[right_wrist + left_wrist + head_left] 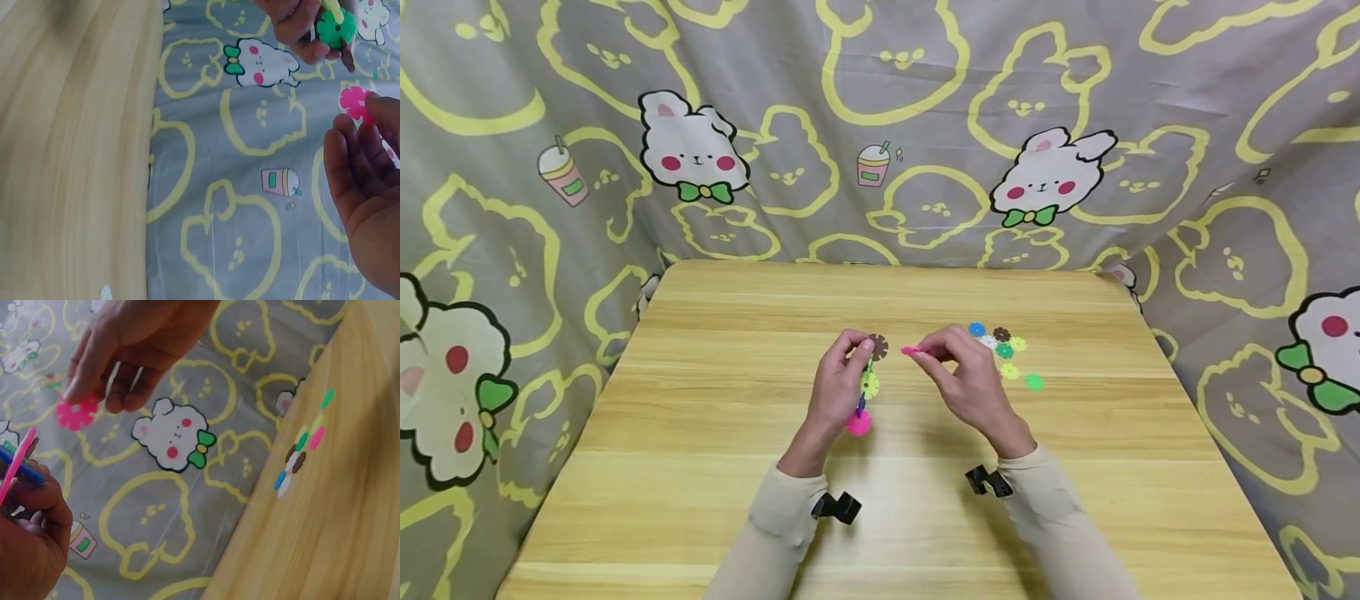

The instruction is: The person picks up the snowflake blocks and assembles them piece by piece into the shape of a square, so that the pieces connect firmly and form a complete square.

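Fingers on the left hand [835, 383] are pinching a chain of linked, multicoloured notched plastic discs [870, 384], with a round brown notched disc [879, 347] poking out right at the fingertips. The right hand's [966, 375] fingers pinch a flat hot-pink notched disc [911, 351], pretty near the brown one but not touching. Loose colourful plastic discs [1004, 351] lie right of those fingers on the light wood-grain worktop [760, 317].

Beige sleeves [767, 537] (lightly creased), blocky black wrist cameras [847, 507].
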`<state>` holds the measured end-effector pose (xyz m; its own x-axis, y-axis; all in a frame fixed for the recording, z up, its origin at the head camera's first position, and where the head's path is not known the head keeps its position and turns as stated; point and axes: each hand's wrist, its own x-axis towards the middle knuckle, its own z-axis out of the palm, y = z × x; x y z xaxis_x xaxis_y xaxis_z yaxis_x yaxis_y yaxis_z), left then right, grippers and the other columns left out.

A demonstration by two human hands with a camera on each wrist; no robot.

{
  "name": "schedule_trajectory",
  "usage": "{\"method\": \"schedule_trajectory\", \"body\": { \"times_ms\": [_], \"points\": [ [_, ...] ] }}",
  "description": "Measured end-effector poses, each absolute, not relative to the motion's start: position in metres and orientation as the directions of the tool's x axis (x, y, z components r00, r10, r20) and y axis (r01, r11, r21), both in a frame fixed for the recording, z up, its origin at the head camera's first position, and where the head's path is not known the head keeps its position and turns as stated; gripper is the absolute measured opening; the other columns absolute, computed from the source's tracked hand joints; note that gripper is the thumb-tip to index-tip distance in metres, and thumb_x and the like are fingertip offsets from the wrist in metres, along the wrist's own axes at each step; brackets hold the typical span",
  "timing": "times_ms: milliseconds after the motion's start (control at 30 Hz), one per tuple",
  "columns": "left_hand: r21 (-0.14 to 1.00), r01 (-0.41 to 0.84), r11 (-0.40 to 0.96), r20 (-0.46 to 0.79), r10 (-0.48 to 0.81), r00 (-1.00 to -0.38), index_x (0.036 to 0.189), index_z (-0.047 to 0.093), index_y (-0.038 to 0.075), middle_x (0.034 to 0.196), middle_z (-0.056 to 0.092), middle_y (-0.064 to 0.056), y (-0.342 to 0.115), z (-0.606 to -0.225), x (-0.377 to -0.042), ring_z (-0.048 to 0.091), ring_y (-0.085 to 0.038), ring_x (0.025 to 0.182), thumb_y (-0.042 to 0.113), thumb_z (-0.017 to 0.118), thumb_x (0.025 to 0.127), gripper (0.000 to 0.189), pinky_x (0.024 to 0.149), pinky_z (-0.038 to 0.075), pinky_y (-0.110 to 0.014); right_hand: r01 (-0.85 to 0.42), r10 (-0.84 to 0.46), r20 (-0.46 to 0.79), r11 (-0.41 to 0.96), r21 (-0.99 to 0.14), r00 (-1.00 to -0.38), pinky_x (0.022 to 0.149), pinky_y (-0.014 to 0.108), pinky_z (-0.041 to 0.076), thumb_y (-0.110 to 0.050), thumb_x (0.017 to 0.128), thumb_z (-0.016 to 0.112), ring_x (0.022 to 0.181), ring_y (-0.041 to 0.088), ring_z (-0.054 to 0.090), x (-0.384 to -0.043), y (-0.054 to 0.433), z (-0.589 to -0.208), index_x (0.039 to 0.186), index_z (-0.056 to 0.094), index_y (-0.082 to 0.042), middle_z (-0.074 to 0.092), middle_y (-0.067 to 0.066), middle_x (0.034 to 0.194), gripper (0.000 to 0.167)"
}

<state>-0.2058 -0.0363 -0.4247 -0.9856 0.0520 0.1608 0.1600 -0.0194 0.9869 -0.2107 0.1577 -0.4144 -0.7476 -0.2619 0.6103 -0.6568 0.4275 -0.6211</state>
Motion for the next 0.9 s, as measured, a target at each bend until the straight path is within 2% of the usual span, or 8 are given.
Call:
{"method": "schedule_trajectory", "body": {
  "times_ms": [133,267,667,900],
  "points": [
    [0.991,0.137,0.001,0.137,0.055,-0.989,0.102,0.060,0.003,0.098,0.060,-0.010,-0.035,-0.423,-0.204,0.049,-0.008,0.064,0.023,0.049,0.102,0.023,0.054,0.040,-0.019,-0.669,-0.285,0.611,0.425,-0.610,-0.739,0.072,0.021,0.055,-0.009,0.087,0.070,0.080,0.009,0.061,-0.211,0.152,-0.413,0.092,0.067,-0.011,0.063,-0.001,0.087,0.005],
    [0.991,0.137,0.000,0.137,0.058,-0.989,0.103,0.060,0.004,0.094,0.057,-0.007,-0.033,-0.422,-0.204,0.046,-0.006,0.060,0.023,0.049,0.102,0.022,0.051,0.039,-0.019,-0.671,-0.294,0.609,0.428,-0.605,-0.737,0.072,0.021,0.055,-0.008,0.087,0.070,0.080,0.009,0.061,-0.211,0.149,-0.411,0.092,0.067,-0.012,0.063,-0.001,0.087,0.007],
    [0.988,0.153,0.011,0.151,0.069,-0.986,0.103,0.060,0.004,0.100,0.060,-0.011,-0.033,-0.422,-0.205,0.047,-0.009,0.063,0.024,0.048,0.102,0.023,0.053,0.039,-0.019,-0.678,-0.305,0.614,0.459,-0.574,-0.728,0.071,0.021,0.054,-0.015,0.090,0.068,0.079,0.008,0.061,-0.211,0.146,-0.412,0.090,0.067,-0.010,0.063,-0.002,0.088,0.006],
    [0.993,0.108,0.036,0.105,0.081,-0.991,0.105,0.058,0.001,0.107,0.063,-0.013,-0.032,-0.419,-0.204,0.049,-0.012,0.070,0.018,0.045,0.103,0.021,0.057,0.039,-0.019,-0.692,-0.301,0.639,0.479,-0.540,-0.707,0.072,0.022,0.054,-0.012,0.087,0.071,0.080,0.009,0.062,-0.211,0.144,-0.411,0.088,0.067,-0.010,0.063,-0.001,0.088,0.005]
  ]
}}
